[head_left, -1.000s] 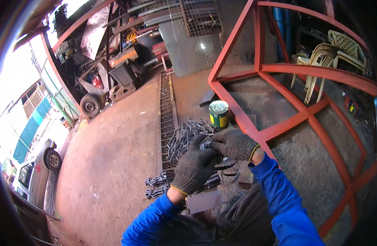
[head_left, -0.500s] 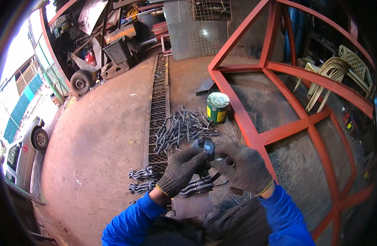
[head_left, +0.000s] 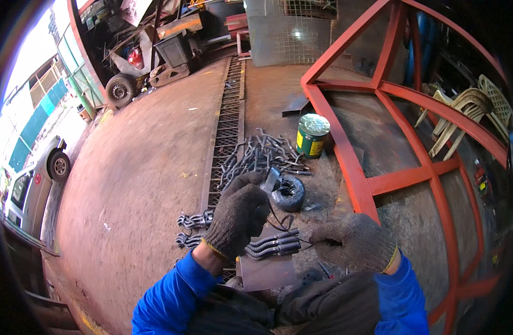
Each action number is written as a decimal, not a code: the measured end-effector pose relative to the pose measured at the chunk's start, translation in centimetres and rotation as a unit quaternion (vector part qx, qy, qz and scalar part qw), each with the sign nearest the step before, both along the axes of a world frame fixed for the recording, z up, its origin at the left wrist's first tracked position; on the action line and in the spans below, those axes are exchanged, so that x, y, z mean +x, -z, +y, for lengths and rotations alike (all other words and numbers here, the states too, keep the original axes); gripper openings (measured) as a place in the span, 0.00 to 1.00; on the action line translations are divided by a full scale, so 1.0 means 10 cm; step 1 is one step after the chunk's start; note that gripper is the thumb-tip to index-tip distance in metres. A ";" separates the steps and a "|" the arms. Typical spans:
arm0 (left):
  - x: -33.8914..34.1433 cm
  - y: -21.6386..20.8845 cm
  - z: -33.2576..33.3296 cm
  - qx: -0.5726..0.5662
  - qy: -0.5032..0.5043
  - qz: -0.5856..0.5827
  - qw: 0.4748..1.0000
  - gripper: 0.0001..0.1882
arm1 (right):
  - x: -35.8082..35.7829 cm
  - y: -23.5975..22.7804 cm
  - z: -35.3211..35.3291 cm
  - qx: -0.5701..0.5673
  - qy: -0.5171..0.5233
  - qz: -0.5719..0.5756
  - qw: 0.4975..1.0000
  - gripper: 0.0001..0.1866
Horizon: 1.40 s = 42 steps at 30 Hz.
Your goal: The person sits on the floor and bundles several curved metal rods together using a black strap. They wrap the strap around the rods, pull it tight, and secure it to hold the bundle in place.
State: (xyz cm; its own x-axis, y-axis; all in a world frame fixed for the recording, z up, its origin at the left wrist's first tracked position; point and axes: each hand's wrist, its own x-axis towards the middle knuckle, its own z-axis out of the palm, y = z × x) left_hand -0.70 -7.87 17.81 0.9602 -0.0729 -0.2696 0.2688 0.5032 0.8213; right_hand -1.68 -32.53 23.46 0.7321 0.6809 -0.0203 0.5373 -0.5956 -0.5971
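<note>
- Pinching a thin dark cord [head_left: 305, 242] at its right end: R hand [head_left: 354, 241], grey knit glove, fingers drawn in narrow, palm side partly hidden.
- L hand [head_left: 238, 215], same kind of glove, fingers curled, raised higher than R; can't tell exactly what's in its grip, fingers hide it.
- Cord runs slack btwn the 2 hands, passing over/nr a bundle of bent rods [head_left: 273, 244].
- Shiny dark coil [head_left: 282, 200], ring-shaped, just right of L fingertips; can't tell if it's held up or resting. Flat grey strip [head_left: 272, 180] beside it, upper left.
- Bent-rod bundle lies on/over edge of flat plate [head_left: 267, 274], in front of the person's knees.
- 2 more small bundles [head_left: 194, 219] left of L wrist, partly behind it.
- Loose rod pile [head_left: 259, 158] beyond the hands, partly over floor grating [head_left: 226, 111].
- Green/yellow can [head_left: 312, 135], silvery lid, upright, right of pile, nr the red steel frame [head_left: 346, 162].
- Blue sleeves on both arms, dark trousers below.
</note>
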 end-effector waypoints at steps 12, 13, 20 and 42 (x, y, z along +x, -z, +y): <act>-0.06 -0.08 0.06 0.372 0.228 -0.139 0.889 0.09 | 0.10 0.01 -0.22 0.288 -0.008 0.267 0.920 0.08; -0.04 0.06 0.04 0.304 0.208 -0.148 0.918 0.09 | 0.12 0.09 -0.19 0.332 -0.039 0.262 0.905 0.08; -0.07 -0.28 -0.19 -0.105 0.134 0.115 0.979 0.09 | 0.08 0.24 -0.16 0.328 -0.127 0.415 0.839 0.09; -0.20 -0.05 -0.24 0.393 0.107 -0.199 0.891 0.15 | 0.16 0.46 -0.03 0.424 0.209 0.252 0.844 0.14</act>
State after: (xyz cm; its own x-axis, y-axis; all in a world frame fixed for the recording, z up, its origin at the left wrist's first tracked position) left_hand -2.69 -10.29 18.30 0.9778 -0.2054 0.0409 -0.1023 -0.2979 0.9491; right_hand -0.12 -32.78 18.86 0.9561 0.2907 -0.0366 -0.0643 0.0864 -0.9942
